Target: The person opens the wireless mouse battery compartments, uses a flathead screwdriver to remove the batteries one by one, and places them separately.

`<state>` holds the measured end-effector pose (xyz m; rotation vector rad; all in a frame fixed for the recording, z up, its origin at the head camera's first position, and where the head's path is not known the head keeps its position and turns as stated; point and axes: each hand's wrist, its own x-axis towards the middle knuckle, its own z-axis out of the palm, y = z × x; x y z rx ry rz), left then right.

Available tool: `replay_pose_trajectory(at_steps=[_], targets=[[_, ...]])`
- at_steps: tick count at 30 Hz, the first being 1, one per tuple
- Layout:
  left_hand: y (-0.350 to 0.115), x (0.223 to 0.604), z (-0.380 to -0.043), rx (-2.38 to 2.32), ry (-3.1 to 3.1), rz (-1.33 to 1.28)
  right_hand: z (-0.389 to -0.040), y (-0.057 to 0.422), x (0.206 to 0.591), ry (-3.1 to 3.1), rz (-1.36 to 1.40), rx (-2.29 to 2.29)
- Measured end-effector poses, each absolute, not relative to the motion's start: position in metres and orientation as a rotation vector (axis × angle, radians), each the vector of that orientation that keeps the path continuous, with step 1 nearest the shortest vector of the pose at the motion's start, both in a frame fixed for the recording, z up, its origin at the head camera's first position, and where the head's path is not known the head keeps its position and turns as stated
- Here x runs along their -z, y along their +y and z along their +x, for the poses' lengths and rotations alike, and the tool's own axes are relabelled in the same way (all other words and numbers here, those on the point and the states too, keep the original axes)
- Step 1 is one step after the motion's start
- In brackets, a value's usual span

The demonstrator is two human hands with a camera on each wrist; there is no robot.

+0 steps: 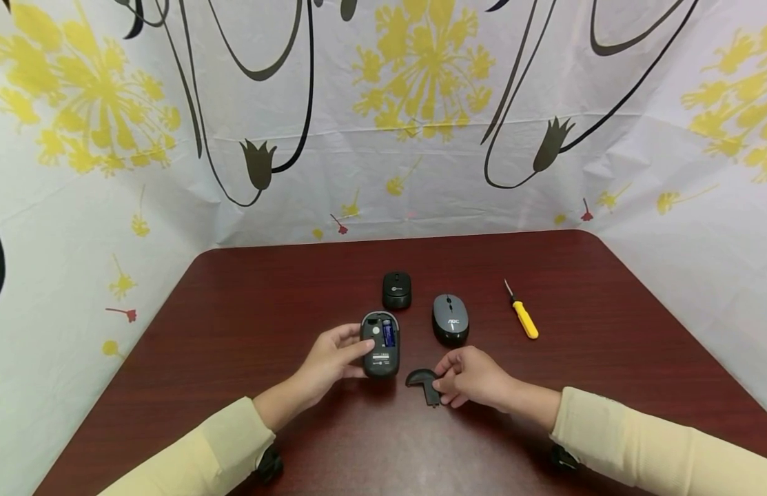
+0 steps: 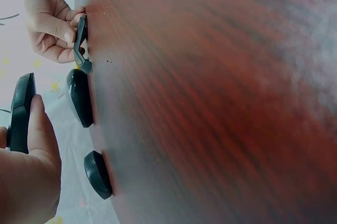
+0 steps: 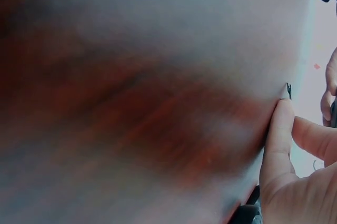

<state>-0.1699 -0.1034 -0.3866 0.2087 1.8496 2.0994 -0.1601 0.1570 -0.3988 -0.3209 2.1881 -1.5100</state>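
My left hand [image 1: 329, 356] grips a dark computer mouse [image 1: 380, 362], its underside turned up toward the head camera. A blue battery [image 1: 389, 333] lies in the uncovered compartment, and the thumb rests on the mouse's left edge. In the left wrist view this mouse [image 2: 22, 111] is held above the table. My right hand [image 1: 473, 377] pinches a black T-shaped battery cover [image 1: 431, 389] between thumb and fingers, low over the tabletop. From the right wrist camera, only a small dark tip of the cover [image 3: 289, 90] shows past the fingers.
Behind the hands, a small black mouse [image 1: 397, 291] and a grey-and-black mouse [image 1: 450, 319] sit on the dark red wooden table [image 1: 284, 289]. Farther right lies a screwdriver [image 1: 523, 317] with a yellow handle. Patterned white sheeting [image 1: 358, 165] hangs around the table's back and sides.
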Motion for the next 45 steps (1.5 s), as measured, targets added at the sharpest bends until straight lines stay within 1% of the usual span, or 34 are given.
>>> replay_pose_trajectory(at_steps=[10, 17, 26, 37, 45], targets=[[-0.104, 0.385, -0.171, -2.097, 1.842, 0.227, -0.159, 0.158, 0.401, 2.202, -0.326, 1.525], [-0.103, 0.375, -0.165, -2.083, 1.856, 0.222, -0.159, 0.157, 0.401, 2.202, -0.326, 1.523], [-0.104, 0.385, -0.171, -2.108, 1.828, 0.212, -0.159, 0.158, 0.400, 2.176, -0.308, 1.554], [-0.104, 0.388, -0.171, -2.109, 1.843, 0.217, -0.163, 0.159, 0.390, 2.119, -0.280, 1.630], [-0.105, 0.389, -0.171, -2.108, 1.845, 0.236, -0.169, 0.163, 0.374, 2.131, -0.243, 1.651]])
